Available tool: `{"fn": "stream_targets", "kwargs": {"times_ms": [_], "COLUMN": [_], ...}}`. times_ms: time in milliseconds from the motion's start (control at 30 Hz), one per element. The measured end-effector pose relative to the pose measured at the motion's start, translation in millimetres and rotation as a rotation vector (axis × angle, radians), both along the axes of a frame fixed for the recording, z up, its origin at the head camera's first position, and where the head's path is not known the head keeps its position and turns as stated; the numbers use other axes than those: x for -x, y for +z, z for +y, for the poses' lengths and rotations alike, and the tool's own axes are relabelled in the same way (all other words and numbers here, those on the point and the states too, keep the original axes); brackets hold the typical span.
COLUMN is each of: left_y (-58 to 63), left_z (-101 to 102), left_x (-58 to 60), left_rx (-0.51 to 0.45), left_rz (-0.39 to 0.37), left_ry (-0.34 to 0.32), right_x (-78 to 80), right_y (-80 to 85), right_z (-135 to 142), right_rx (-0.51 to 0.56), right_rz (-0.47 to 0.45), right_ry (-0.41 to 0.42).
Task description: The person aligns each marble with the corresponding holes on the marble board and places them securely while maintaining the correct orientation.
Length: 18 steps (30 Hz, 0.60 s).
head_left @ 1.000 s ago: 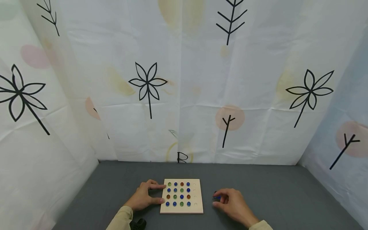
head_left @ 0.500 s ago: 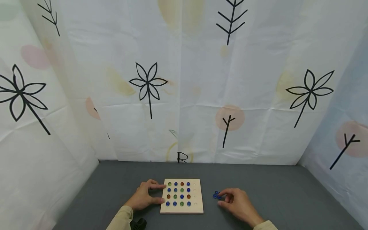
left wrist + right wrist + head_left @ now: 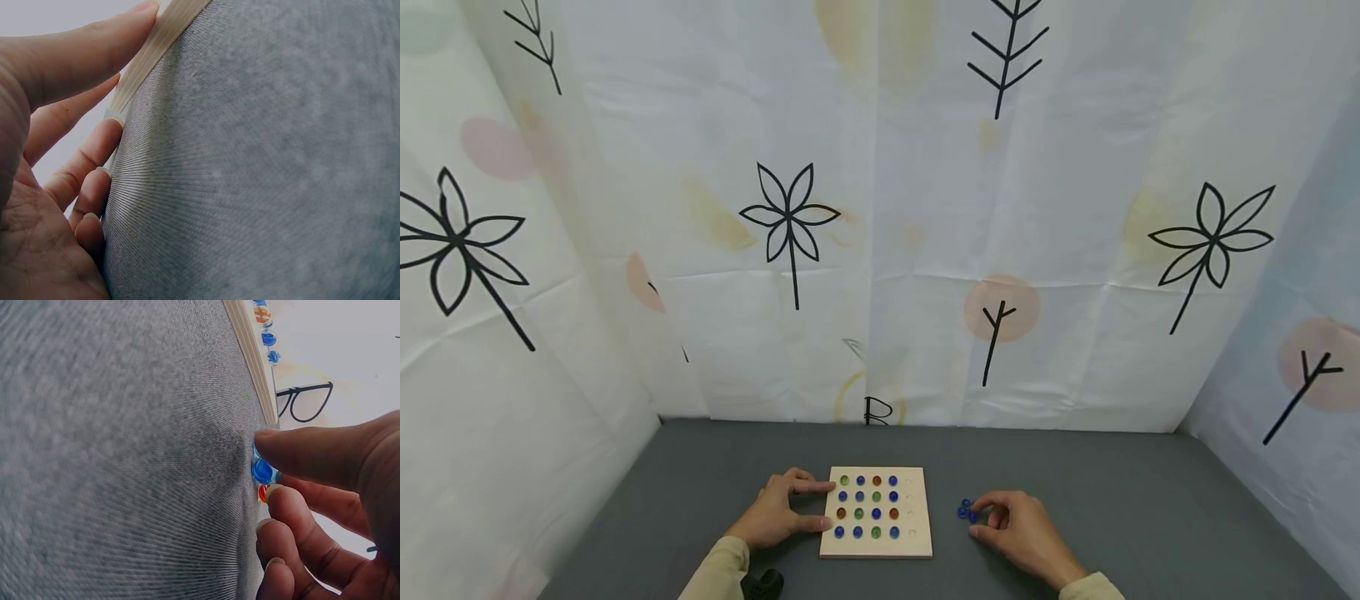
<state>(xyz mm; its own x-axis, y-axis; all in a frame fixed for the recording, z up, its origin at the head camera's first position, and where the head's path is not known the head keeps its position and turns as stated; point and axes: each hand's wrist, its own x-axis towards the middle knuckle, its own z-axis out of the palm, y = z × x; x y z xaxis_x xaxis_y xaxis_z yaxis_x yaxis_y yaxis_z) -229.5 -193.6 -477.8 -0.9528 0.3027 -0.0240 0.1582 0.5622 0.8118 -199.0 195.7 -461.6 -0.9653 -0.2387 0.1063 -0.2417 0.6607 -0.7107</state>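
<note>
A pale wooden board (image 3: 922,546) lies on the grey table, with rows of blue, green and reddish-brown marbles in its hollows. At its left edge my left hand (image 3: 772,510) steadies it, index finger and thumb spread along the side. In the left wrist view the thumb (image 3: 94,53) reaches onto the board's edge (image 3: 153,56). To the board's right sits a small cluster of blue marbles (image 3: 964,510). My right hand (image 3: 1018,533) is beside them, thumb and index finger apart. The right wrist view shows a blue marble (image 3: 262,470) near the thumb and a red one (image 3: 262,492) behind.
The board's right-hand column of hollows (image 3: 911,514) holds no marbles. A black object (image 3: 765,585) shows by the left sleeve. White patterned cloth (image 3: 880,333) walls the table (image 3: 1097,475) at the back and both sides.
My right hand has drawn slightly right, and the blue marbles it mostly covered now show at its fingertips. The left hand keeps its place on the board.
</note>
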Motion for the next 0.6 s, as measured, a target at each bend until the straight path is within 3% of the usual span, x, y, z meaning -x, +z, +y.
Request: {"fn": "stream_targets", "kwargs": {"times_ms": [600], "left_y": [-0.6], "left_z": [0.0], "left_x": [1.2], "left_rx": [0.011], "left_rz": [-0.005], "left_ry": [0.015], "right_x": [-2.2], "right_y": [-2.3], "right_z": [-0.2], "right_rx": [0.004], "right_rz": [-0.022], "right_ry": [0.019]}}
